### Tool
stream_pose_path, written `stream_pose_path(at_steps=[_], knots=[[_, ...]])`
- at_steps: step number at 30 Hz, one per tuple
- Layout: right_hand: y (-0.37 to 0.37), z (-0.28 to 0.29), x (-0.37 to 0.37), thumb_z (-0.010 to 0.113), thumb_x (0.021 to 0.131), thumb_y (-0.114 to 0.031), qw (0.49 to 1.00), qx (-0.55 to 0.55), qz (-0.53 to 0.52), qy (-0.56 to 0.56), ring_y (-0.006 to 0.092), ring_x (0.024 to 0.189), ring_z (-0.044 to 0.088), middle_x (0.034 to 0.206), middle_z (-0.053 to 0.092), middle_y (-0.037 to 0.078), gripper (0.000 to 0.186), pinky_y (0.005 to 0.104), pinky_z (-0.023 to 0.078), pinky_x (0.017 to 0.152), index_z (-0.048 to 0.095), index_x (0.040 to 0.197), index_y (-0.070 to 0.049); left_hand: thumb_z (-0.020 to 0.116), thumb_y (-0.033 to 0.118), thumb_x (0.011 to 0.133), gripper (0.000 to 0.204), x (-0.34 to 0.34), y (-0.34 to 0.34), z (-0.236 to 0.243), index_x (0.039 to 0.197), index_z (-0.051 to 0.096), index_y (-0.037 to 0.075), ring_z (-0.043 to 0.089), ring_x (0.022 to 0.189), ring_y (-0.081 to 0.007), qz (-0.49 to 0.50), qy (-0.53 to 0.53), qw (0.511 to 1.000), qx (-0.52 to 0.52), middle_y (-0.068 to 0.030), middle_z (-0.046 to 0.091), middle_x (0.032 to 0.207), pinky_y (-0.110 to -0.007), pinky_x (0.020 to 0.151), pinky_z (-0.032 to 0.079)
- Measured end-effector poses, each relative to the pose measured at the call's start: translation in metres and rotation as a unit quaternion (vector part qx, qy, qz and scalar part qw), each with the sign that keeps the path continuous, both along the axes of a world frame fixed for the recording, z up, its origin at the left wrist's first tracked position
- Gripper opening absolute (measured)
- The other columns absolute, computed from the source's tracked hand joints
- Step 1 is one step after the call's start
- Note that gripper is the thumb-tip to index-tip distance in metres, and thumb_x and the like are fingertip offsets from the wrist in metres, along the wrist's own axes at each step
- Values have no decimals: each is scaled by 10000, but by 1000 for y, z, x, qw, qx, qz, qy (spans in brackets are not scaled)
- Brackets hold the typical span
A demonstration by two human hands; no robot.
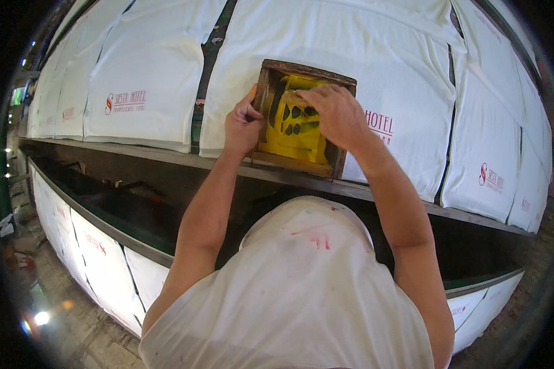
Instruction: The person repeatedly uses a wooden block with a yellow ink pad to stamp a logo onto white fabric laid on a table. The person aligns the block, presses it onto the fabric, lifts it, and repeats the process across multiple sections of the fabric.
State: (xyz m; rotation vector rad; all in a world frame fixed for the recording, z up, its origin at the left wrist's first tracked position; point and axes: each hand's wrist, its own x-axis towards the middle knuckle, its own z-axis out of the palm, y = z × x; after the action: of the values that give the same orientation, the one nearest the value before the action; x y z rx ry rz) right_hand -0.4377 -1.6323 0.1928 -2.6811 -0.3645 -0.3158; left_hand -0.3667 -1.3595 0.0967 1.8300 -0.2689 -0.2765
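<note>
A wooden screen-printing frame [310, 69] rests on a white printed cloth [403, 61] near the table's front edge. Inside it, the yellow screen [298, 146] carries several dark patches. My left hand [243, 126] grips the frame's left side, thumb and fingers closed against the wood. Reaching in over the right side, my right hand [337, 115] has its fingers bent low over the upper part of the screen. Something pale shows by those fingertips, but the hand covers most of it, and I cannot make out what it is.
More white cloths with red print [147, 67] lie side by side along the long table, with dark gaps between them. The table's edge rail [172, 161] runs just before me. Another cloth-covered table [95, 246] stands behind me, across a narrow dark aisle. Brick paving [98, 347] shows at lower left.
</note>
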Motion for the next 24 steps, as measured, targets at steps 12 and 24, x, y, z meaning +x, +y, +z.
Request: stream_pose_path(at_steps=[12,24], knots=[[59,-1,-99,699,927,-173,999,-36,35,21,318,1178,694,1325,699,166,447,462,547,981,741,1366,-95,730,-98,858,878,-2,0,-3,1673,550,171,678,961,-58,-13,-95,995,32,-3,748,960,-306,1047,533],[32,-16,-159,827,943,-79,916,265,-292,80,398,1483,544,1605,556,252,612,512,438,1250,635,1524,-54,750,-66,872,180,-4,4,0,1020,776,34,731,1077,-143,6,-111,993,40,-139,663,1575,-297,892,585]])
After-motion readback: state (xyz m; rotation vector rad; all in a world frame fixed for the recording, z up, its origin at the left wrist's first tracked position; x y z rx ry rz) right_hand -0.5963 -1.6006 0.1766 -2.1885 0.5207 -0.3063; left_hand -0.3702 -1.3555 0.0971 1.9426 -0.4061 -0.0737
